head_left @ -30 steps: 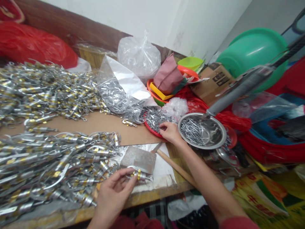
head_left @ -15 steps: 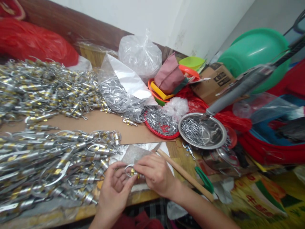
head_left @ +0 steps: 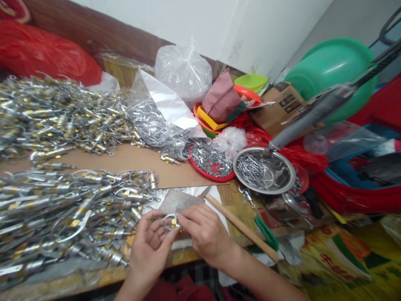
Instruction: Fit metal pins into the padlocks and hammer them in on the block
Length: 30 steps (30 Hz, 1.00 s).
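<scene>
Between my two hands is a small metal fitting (head_left: pixel 173 222) with a curved silver strip and a brass-coloured part. My left hand (head_left: pixel 150 244) pinches it between thumb and fingers, palm turned up. From the other side the fingers of my right hand (head_left: pixel 205 232) close on the fitting's right end and hide that end. Just behind my hands a grey metal block (head_left: pixel 176 200) lies on white paper. Beside it rests a tool with a long wooden handle (head_left: pixel 241 221). Many similar silver and brass fittings (head_left: pixel 72 209) lie in rows at my left.
Farther back is a heap of fittings (head_left: pixel 69 113). Small metal strips fill a red plate (head_left: pixel 216 179), and pins lie in a steel bowl (head_left: pixel 291 184). A grey rod-like tool (head_left: pixel 313 117) slants over the bowl. Green-handled scissors (head_left: pixel 266 234) lie near the right table edge.
The fitting is turned slightly in my fingers, and more of its middle shows. My hands stay almost in place; the view has shifted a little.
</scene>
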{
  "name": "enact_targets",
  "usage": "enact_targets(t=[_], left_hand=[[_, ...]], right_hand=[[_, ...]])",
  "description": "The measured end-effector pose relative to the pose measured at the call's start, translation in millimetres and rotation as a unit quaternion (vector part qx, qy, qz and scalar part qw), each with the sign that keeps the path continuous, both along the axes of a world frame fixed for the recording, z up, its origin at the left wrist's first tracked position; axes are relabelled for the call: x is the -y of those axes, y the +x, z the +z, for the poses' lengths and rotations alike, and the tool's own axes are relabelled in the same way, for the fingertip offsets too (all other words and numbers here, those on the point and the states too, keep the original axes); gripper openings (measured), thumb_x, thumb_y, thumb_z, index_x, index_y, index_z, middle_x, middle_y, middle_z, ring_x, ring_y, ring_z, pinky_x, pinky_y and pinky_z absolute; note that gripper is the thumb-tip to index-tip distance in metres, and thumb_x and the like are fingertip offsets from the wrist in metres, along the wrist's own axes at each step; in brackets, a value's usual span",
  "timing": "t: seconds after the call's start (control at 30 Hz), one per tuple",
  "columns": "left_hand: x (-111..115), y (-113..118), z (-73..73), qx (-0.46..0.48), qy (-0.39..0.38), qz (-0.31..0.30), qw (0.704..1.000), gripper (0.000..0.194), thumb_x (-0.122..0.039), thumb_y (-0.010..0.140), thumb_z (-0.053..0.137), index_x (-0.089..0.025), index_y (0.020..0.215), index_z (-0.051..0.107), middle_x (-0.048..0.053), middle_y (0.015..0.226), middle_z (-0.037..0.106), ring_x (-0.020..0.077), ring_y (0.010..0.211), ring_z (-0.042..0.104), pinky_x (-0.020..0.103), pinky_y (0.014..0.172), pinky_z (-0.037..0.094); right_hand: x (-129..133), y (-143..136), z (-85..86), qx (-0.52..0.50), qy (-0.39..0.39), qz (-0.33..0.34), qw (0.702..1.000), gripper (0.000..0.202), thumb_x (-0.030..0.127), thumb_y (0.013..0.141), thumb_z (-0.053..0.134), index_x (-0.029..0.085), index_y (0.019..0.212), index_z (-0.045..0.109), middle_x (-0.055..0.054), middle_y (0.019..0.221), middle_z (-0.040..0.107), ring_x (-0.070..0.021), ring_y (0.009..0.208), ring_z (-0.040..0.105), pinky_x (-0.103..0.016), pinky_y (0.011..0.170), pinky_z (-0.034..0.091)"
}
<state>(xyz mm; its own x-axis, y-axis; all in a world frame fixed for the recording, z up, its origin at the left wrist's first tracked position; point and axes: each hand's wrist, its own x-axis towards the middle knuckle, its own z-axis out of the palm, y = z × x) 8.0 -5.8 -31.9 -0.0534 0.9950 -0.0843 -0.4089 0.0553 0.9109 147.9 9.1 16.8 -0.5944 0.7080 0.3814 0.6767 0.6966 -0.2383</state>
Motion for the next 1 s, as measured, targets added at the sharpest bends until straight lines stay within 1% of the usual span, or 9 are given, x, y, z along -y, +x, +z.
enact_targets(t=[0.2,0.33,0.47,0.6,0.7,0.77,0.87,0.93,1.0], left_hand=[[-0.4,0.7,2.4,0.020,-0.010,0.009,1.000,0.042,-0.012,0.061,0.069,-0.021,0.091,0.041,-0.002,0.069,0.066,0.0110,0.066,0.064,0.020,0.062,0.053],[-0.6,0.5,3.1,0.032,-0.012,-0.003,0.999,0.042,-0.013,0.061,0.069,-0.021,0.091,0.041,-0.001,0.070,0.067,0.0112,0.066,0.064,0.022,0.062,0.054],[-0.8,1.8,4.8,0.036,-0.007,0.008,0.999,0.041,-0.012,0.061,0.069,-0.021,0.090,0.041,-0.002,0.069,0.067,0.0103,0.065,0.064,0.021,0.062,0.054],[-1.5,2.4,6.2,0.030,-0.009,0.010,0.999,0.041,-0.012,0.060,0.070,-0.021,0.089,0.042,-0.002,0.069,0.067,0.0099,0.065,0.064,0.020,0.062,0.054],[-1.5,1.7,6.0,0.028,-0.013,0.015,0.999,0.041,-0.013,0.060,0.070,-0.020,0.088,0.043,-0.002,0.069,0.067,0.0103,0.066,0.065,0.020,0.063,0.054],[-1.3,1.3,5.1,0.030,-0.011,0.015,0.999,0.040,-0.012,0.060,0.070,-0.021,0.089,0.043,-0.002,0.069,0.067,0.0101,0.067,0.065,0.020,0.063,0.054],[-0.9,1.0,2.8,0.030,0.003,0.010,1.000,0.040,-0.011,0.062,0.069,-0.021,0.089,0.043,-0.002,0.070,0.067,0.0091,0.067,0.064,0.018,0.063,0.053],[-0.8,1.2,1.4,0.028,0.011,0.011,0.999,0.040,-0.010,0.062,0.068,-0.021,0.090,0.043,-0.003,0.070,0.067,0.0087,0.067,0.064,0.018,0.063,0.053],[-0.9,1.5,0.9,0.029,0.014,0.015,0.999,0.040,-0.009,0.061,0.068,-0.021,0.090,0.043,-0.003,0.069,0.067,0.0087,0.067,0.064,0.017,0.063,0.053]], right_hand=[[-1.8,9.5,-2.0,-0.037,-0.012,0.019,0.999,0.024,0.015,0.086,0.039,0.018,0.095,0.060,-0.005,0.082,0.062,-0.0173,0.081,0.050,-0.029,0.069,0.039],[-4.7,16.5,-9.4,-0.030,0.003,-0.026,0.999,0.026,0.015,0.085,0.042,0.025,0.097,0.062,-0.004,0.088,0.059,-0.0171,0.081,0.049,-0.030,0.068,0.037],[-0.3,19.0,-13.0,-0.028,-0.011,-0.034,0.999,0.029,0.013,0.085,0.040,0.024,0.102,0.060,-0.006,0.092,0.058,-0.0176,0.085,0.049,-0.031,0.071,0.037],[0.3,17.9,-6.6,-0.075,-0.037,-0.052,0.995,0.032,0.009,0.085,0.037,0.020,0.108,0.056,-0.006,0.095,0.058,-0.0171,0.088,0.049,-0.031,0.076,0.038],[-5.6,11.8,2.4,-0.075,-0.075,-0.085,0.991,0.030,0.013,0.085,0.041,0.017,0.114,0.051,-0.007,0.095,0.058,-0.0172,0.086,0.049,-0.029,0.074,0.039],[-10.4,5.2,6.8,-0.033,-0.093,-0.089,0.991,0.024,0.017,0.084,0.047,0.019,0.107,0.055,-0.006,0.090,0.058,-0.0170,0.081,0.049,-0.028,0.070,0.038],[-14.8,-4.3,8.4,0.021,-0.088,-0.069,0.994,0.013,0.018,0.083,0.048,0.019,0.089,0.060,-0.004,0.082,0.056,-0.0161,0.076,0.048,-0.027,0.065,0.037],[-16.1,-7.3,7.7,0.037,-0.080,-0.059,0.994,0.010,0.018,0.082,0.050,0.016,0.084,0.059,-0.005,0.080,0.055,-0.0167,0.076,0.048,-0.027,0.064,0.037],[-17.4,-6.6,7.6,0.023,-0.089,-0.059,0.994,0.009,0.015,0.081,0.050,0.015,0.083,0.058,-0.005,0.079,0.055,-0.0168,0.076,0.048,-0.027,0.065,0.037]])
